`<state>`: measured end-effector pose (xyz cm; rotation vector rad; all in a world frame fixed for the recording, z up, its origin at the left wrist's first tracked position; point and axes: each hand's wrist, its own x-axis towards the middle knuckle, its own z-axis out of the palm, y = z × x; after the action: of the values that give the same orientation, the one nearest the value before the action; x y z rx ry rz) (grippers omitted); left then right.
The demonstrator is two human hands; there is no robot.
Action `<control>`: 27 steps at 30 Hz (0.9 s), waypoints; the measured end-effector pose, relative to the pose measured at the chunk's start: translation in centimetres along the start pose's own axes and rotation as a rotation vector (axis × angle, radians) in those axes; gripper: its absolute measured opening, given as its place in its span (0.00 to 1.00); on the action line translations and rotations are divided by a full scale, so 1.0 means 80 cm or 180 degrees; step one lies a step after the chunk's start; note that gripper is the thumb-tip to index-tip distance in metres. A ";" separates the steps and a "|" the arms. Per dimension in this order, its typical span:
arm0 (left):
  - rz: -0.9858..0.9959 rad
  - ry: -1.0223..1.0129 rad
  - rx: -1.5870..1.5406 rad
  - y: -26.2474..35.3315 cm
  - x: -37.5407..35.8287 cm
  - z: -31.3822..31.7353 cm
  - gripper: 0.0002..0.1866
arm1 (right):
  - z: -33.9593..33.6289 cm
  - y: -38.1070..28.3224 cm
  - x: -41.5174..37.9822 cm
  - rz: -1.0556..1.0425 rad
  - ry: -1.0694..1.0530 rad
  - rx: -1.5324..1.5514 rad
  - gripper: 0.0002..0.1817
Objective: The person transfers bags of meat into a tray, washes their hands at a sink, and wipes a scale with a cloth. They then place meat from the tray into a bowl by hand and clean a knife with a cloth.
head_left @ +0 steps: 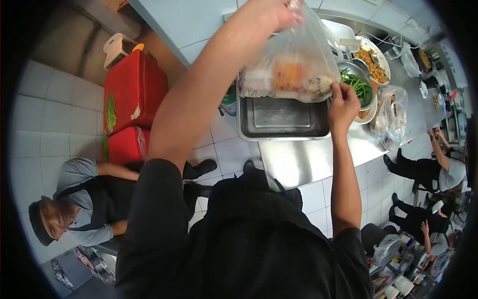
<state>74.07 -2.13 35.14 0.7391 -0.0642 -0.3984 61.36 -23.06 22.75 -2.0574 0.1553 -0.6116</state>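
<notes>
— Clear plastic: that was what both hands were on. One plastic bag (291, 65), with food inside, hung above the steel tray (283, 119).

— Who held what?

— From my feed, the left hand (279, 14) was closed around the gathered top of the bag, lifting it. The right hand (342, 104) pinched the bag's lower right corner between its fingertips. So two hands, one bag, both gripping.

— What was in it?

— I counted at least two pale boxes and something orange between them; the film blurred the rest, so I could not tell more.

— And under it?

— One empty rectangular tray sat on the steel counter (298, 159). Just beside the right hand stood one metal bowl of green beans (359, 85), and behind that one dish of brown cooked food (374, 64). A second clear bag (391, 115) lay on the counter to the right.

— Anyone else?

— Three other people: one seated co-worker (82, 199) on the left near two red boxes (133, 107), and two seated people (433, 189) at the right edge.
</notes>
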 end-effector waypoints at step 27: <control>0.1557 0.2138 0.5832 -0.204 -0.190 -0.142 0.08 | 0.027 -0.033 0.041 0.0948 -0.1219 0.1231 0.06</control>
<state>56.86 -0.01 17.05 2.5508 0.0494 0.5659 64.88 -21.10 25.16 -1.6935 0.1058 -0.0500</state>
